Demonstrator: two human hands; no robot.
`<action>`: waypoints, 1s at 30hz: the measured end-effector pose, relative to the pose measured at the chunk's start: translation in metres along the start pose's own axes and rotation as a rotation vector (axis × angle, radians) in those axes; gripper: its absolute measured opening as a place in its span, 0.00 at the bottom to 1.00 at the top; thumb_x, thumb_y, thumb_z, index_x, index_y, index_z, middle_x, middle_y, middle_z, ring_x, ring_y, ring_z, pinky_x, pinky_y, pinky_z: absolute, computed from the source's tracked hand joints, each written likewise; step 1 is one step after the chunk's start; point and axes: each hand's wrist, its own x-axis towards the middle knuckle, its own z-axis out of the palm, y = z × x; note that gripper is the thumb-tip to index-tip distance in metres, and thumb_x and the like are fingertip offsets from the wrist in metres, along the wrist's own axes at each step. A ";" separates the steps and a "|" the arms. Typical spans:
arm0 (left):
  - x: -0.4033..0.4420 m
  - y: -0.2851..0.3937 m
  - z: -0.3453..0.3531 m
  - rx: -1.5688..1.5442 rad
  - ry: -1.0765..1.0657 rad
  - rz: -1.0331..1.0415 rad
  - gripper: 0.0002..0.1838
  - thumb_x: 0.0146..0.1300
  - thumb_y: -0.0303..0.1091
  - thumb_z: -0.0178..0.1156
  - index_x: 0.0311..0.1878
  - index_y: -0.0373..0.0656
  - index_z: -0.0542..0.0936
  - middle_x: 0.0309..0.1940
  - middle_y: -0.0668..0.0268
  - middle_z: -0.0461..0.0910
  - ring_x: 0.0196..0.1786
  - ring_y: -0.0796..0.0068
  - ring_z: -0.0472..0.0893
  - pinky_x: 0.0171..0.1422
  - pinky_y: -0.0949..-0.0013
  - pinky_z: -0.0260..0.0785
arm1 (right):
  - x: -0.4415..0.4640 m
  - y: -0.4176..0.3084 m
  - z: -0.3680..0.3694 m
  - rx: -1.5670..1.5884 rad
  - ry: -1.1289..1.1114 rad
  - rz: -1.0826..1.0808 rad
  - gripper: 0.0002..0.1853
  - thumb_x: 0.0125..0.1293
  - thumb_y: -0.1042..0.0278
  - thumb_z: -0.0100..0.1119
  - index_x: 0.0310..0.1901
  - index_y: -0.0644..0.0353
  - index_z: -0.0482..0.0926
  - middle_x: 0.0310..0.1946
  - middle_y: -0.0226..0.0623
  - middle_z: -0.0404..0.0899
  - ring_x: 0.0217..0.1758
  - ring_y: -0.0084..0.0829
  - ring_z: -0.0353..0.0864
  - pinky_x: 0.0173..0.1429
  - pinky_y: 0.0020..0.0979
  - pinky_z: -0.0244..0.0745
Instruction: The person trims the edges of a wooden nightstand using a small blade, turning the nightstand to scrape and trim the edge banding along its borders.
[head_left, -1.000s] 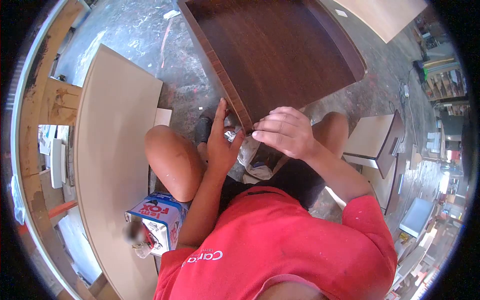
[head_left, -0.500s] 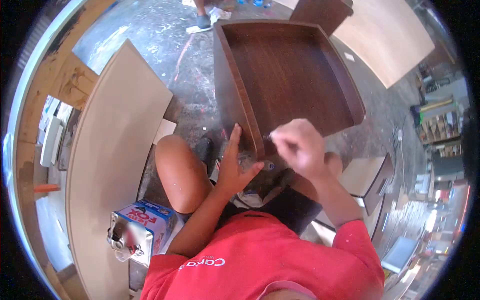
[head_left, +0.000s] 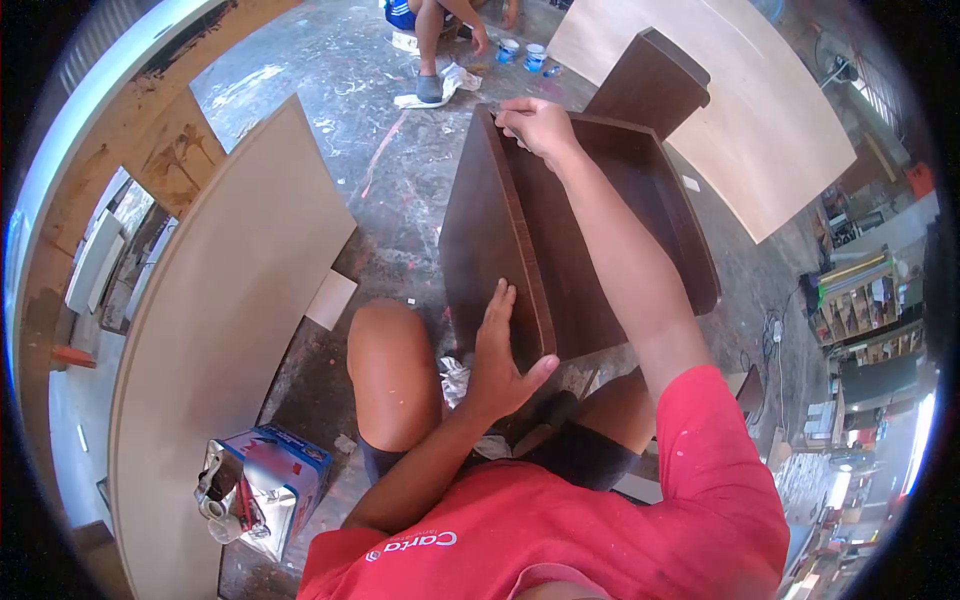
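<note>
In front of me stands a dark brown wooden cabinet, a box shape with raised edges around a recessed panel. My left hand lies against its side panel near the close corner, fingers stretched and thumb spread toward the edge. Over at the far left corner, my right hand is closed in a pinch at the top edge. Whatever its fingertips hold is too small or hidden to make out. My right forearm crosses above the recessed panel.
A pale board leans at the left, with an open tin holding tools beside it. Another pale board and a dark wooden piece are behind the cabinet. A person crouches near blue-and-white cups.
My right hand has moved from the cabinet's near corner along the edge to its far left corner. My left hand stays against the side. The view has shifted, showing more of the other person.
</note>
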 end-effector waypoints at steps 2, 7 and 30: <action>0.000 0.002 -0.005 -0.007 -0.035 -0.011 0.61 0.66 0.51 0.79 0.90 0.31 0.55 0.91 0.36 0.52 0.91 0.33 0.57 0.93 0.41 0.51 | 0.016 0.001 0.008 0.008 0.031 0.031 0.15 0.69 0.66 0.77 0.54 0.63 0.93 0.40 0.34 0.96 0.38 0.23 0.94 0.41 0.29 0.83; 0.003 0.005 -0.011 -0.031 -0.083 -0.035 0.62 0.65 0.50 0.80 0.91 0.32 0.53 0.92 0.37 0.50 0.92 0.34 0.57 0.93 0.41 0.51 | 0.023 -0.007 0.012 -0.176 0.058 0.055 0.16 0.69 0.62 0.79 0.54 0.59 0.94 0.39 0.34 0.96 0.38 0.23 0.94 0.42 0.30 0.84; -0.001 0.005 -0.013 -0.016 -0.143 -0.050 0.68 0.64 0.52 0.83 0.93 0.34 0.47 0.94 0.37 0.44 0.94 0.36 0.51 0.96 0.45 0.46 | 0.027 -0.007 0.023 -0.502 0.118 -0.052 0.11 0.73 0.48 0.77 0.52 0.35 0.97 0.37 0.37 0.95 0.43 0.38 0.96 0.52 0.44 0.87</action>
